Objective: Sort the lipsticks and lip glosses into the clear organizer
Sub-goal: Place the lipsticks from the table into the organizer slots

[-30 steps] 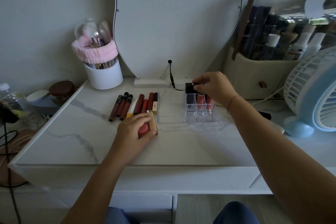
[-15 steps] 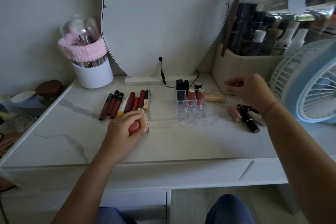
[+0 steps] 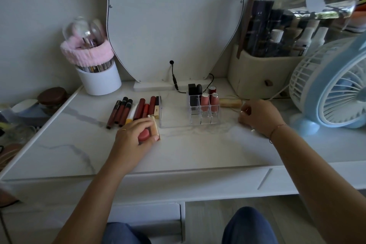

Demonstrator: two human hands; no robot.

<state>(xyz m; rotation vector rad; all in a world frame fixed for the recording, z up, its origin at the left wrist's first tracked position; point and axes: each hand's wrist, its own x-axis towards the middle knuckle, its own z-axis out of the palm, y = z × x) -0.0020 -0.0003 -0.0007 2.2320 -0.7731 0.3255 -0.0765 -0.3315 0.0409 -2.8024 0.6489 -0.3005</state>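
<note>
Sorting-wise this looks maybe a third done: the clear organizer (image 3: pixel 195 120) sits mid-table with a few black lipsticks (image 3: pixel 195 89) and two pink ones (image 3: pixel 205 101) standing upright in its back cells, while the front cells are bare. A whole row of lip glosses (image 3: pixel 134 111) lies flat just left of it. The left hand (image 3: pixel 136 137) has its fingers curled over a pinkish-red item (image 3: pixel 144 134), with a pale tube (image 3: pixel 155 128) pressed against it on the tabletop. The right hand (image 3: pixel 259 117) is curled down on the table to the right of the organizer, and honestly I can't tell if it's got anything in it, since the palm hides whatever's under there. Main worry imo: that organizer looks like light plastic, so a clumsy drop-in from the right could nudge it or knock over the standing tubes. Grabbing two things in one hand is also asking for a fumble. Round tubes on a slick marble top will roll too, like that beige tube (image 3: pixel 230 102) lying right beside the organizer.
</note>
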